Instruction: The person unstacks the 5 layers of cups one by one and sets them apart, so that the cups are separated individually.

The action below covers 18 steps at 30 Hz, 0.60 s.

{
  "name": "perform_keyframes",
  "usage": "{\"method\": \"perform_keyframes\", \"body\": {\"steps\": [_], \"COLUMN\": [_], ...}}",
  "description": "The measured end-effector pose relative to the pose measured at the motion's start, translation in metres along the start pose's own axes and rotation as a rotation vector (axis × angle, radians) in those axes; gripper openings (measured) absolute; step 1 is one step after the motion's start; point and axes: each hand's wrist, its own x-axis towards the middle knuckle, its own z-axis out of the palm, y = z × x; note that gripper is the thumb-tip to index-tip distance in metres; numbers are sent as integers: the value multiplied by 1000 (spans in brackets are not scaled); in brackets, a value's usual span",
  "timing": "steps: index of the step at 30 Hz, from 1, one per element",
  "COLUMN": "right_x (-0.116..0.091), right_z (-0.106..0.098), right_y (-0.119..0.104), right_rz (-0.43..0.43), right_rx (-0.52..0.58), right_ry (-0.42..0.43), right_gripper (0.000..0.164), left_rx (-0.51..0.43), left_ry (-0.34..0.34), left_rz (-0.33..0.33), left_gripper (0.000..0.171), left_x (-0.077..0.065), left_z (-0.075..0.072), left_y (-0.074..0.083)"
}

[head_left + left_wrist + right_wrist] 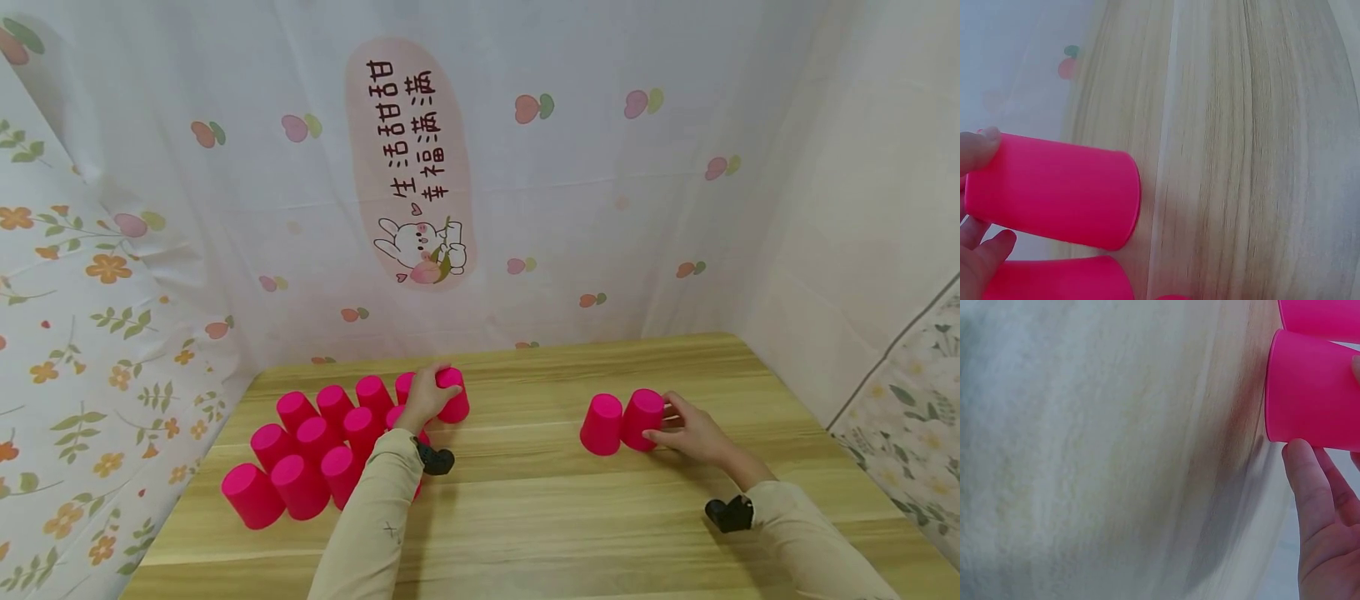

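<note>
My left hand [424, 400] grips the upper part of an upside-down bright pink cup [454, 400] at the right end of the back row. Seen from the left wrist, the thumb and fingertips lie on opposite sides of this cup [1054, 190] near its narrow base, and its rim is at the wood. On the right, my right hand [696, 433] holds another upside-down pink cup [642, 421] between thumb and fingers. A matching cup [602, 427] stands close against its left side. In the right wrist view, fingertips touch the held cup [1313, 394] near its rim.
Several more upside-down pink cups [300, 487] stand in rows on the left of the wood-grain table [517, 517]; my left forearm hides some. A white printed curtain [600, 208] hangs along the table's back edge. Dark wrist devices [729, 514] sit on both wrists.
</note>
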Motion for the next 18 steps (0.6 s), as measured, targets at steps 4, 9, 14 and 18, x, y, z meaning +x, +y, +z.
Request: {"method": "perform_keyframes", "body": {"steps": [4,9,14,18], "right_x": [0,0,-1,-1], "right_z": [0,-1,0,-1], "right_y": [1,0,-1,-1], "right_rz": [7,23,25,26], "right_rx": [-9,-11,5,1], "right_ry": [6,-2,-6,-7], "right_gripper": [44,44,45,45], "left_rx": [21,51,76,61], "left_ry": [2,-20,-34,-15], "left_rz": [-19,-11,-12,-9], "left_gripper": [47,48,54,62], "left_x": [1,2,2,1], "left_z": [0,0,-1,-2], "left_y": [-1,0,1,4]}}
